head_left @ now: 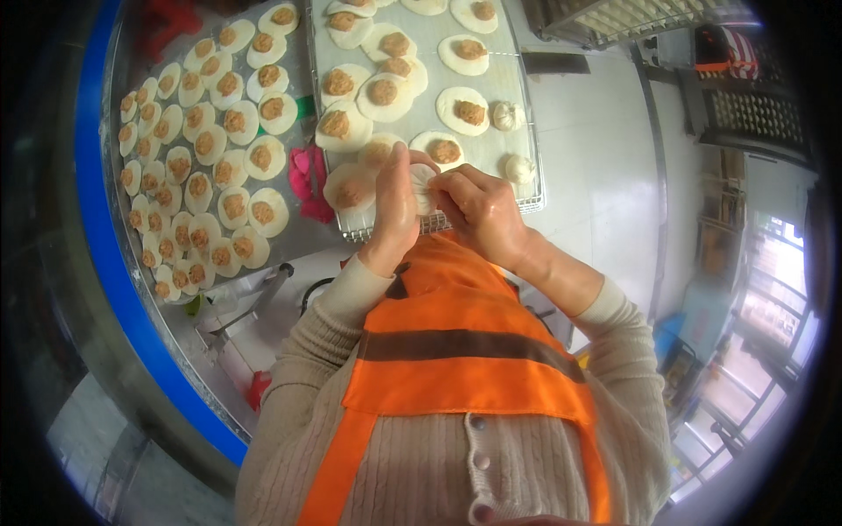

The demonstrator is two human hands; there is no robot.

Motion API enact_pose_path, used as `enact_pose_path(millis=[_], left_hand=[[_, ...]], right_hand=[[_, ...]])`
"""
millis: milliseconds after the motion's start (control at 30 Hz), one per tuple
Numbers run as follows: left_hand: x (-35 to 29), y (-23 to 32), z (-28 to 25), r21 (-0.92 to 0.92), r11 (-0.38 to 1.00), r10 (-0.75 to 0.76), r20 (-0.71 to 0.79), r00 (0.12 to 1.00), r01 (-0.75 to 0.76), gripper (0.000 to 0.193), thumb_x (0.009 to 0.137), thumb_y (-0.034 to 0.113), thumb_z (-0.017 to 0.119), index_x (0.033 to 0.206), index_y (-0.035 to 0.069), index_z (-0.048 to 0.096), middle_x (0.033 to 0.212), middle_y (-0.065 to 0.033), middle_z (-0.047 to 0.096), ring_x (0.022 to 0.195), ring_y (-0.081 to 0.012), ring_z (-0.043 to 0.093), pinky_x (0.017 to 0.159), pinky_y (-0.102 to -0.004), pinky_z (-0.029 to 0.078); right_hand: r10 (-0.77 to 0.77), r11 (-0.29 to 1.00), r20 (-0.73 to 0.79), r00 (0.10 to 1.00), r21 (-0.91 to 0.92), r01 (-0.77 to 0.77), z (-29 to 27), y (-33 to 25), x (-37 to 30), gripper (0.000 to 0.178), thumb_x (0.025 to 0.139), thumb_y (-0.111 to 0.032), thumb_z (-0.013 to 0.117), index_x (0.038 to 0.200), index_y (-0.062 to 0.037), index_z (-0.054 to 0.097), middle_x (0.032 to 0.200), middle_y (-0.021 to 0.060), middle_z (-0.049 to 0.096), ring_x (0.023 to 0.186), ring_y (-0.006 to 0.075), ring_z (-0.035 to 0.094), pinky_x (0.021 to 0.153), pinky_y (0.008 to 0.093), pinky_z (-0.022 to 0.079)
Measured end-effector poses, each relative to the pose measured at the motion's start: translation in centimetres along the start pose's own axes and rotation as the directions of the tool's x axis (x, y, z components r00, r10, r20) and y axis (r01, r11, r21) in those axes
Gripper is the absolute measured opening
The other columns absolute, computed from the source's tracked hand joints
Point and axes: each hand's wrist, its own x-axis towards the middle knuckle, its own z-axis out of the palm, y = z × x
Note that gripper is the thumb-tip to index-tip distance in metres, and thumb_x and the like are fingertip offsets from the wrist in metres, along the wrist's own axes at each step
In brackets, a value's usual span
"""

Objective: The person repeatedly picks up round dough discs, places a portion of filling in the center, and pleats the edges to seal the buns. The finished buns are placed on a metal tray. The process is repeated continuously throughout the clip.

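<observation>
Between my hands, over the near edge of a wire-framed tray, is a partly gathered bun of white dough. My left hand cups it from the left, thumb up. The fingertips of my right hand pinch its pleated edge from the right. Flat dough rounds with brown filling lie on the tray, among them a filled wrapper just beyond my hands. Two closed buns sit at the tray's right side, the nearer bun close to my right hand. Whatever filling the held bun has is hidden.
To the left, a metal table carries many more filled dough rounds. A pink cloth lies between table and tray. Racks with trays stand at the far right. A blue edge curves along the left.
</observation>
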Motion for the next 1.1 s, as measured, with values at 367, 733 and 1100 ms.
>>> enact_pose_path(millis=[367, 733, 1100], left_hand=[[11.0, -1.4, 9.5, 0.182, 0.983, 0.017, -0.048, 0.999, -0.008, 0.044, 0.105, 0.042, 0.041, 0.128, 0.006, 0.050, 0.122, -0.0079, 0.054, 0.114, -0.0177, 0.051, 0.102, -0.0348, 0.041], [24.6, 0.8, 8.2, 0.975, 0.223, 0.258, -0.081, 0.963, 0.022, 0.060, 0.070, 0.040, 0.081, 0.102, -0.008, 0.064, 0.103, -0.0253, 0.065, 0.100, -0.0381, 0.062, 0.087, -0.0446, 0.048], [22.7, -0.9, 9.8, 0.974, 0.194, 0.485, 0.006, 0.875, -0.114, 0.051, 0.069, 0.028, 0.081, 0.107, -0.003, 0.064, 0.099, -0.0171, 0.068, 0.094, -0.0302, 0.065, 0.082, -0.0385, 0.052]], right_hand=[[0.095, 0.973, -0.101, 0.990, 0.218, -0.071, -6.6, 13.3, 3.5, 0.058, 0.073, -0.014, 0.085, 0.124, 0.0000, 0.061, 0.113, 0.0158, 0.066, 0.087, 0.0277, 0.066, 0.074, 0.0311, 0.054], [0.012, 0.996, -0.162, 0.987, -0.080, -0.026, -4.8, 27.1, 9.1, 0.054, 0.069, -0.012, 0.083, 0.116, 0.0003, 0.060, 0.103, 0.0156, 0.066, 0.095, 0.0365, 0.062, 0.079, 0.0426, 0.052], [0.092, 0.992, -0.071, 0.993, -0.075, -0.097, -4.7, 27.8, 9.3, 0.045, 0.070, -0.018, 0.083, 0.108, -0.0021, 0.065, 0.102, 0.0151, 0.067, 0.096, 0.0342, 0.061, 0.084, 0.0417, 0.050]])
